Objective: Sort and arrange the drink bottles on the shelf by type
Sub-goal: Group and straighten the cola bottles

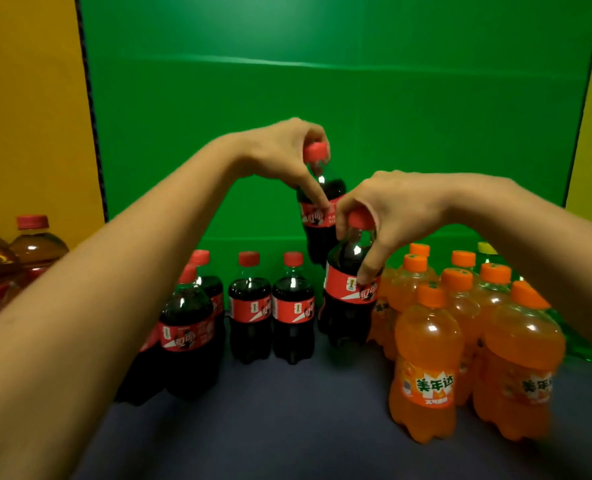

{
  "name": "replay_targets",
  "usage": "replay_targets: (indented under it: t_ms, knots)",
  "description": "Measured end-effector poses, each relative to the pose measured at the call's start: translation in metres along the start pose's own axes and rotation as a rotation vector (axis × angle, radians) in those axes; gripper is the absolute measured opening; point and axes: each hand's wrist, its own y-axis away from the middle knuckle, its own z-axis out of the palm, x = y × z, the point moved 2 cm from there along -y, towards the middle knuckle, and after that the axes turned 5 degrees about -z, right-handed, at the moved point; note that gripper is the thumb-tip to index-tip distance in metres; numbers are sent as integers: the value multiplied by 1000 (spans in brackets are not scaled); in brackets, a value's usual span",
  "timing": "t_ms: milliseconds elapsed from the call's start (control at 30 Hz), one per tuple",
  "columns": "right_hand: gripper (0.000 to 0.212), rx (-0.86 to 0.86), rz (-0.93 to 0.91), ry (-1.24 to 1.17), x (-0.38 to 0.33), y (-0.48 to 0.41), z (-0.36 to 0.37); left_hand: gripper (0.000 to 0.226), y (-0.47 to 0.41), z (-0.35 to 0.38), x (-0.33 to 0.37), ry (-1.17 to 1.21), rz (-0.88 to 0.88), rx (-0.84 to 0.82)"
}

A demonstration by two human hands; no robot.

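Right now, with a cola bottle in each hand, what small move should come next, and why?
Probably lower the right hand and stand its cola bottle next to the standing colas, short of the orange bottles. That bottle hangs low beside the row, while the left hand holds a second cola higher, behind.

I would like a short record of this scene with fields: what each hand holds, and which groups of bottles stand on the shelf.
left hand: grips the cap of a raised cola bottle
right hand: grips the cap of a second cola bottle, lower and nearer
standing cola bottles: left of centre
orange soda bottles: clustered on the right
tea bottles: far left
shelf: dark surface
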Motion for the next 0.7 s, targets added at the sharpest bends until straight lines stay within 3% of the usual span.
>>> replay_targets:
  t_ms: [200,367,533,700]
  knots:
    - [51,-42,-92,-45,-30,2,4,59,61,-28,5,-110,-41,-64]
    - [52,-123,-125,-17,-50,-7,25,61,99,-1,-7,-219,-126,-220]
    - [58,-157,-111,14,-56,-22,49,59,115,33,-26,-244,-180,-271]
    - [84,-133,-24,-160,-49,-25,58,63,119,55,-42,-242,-215,-280]
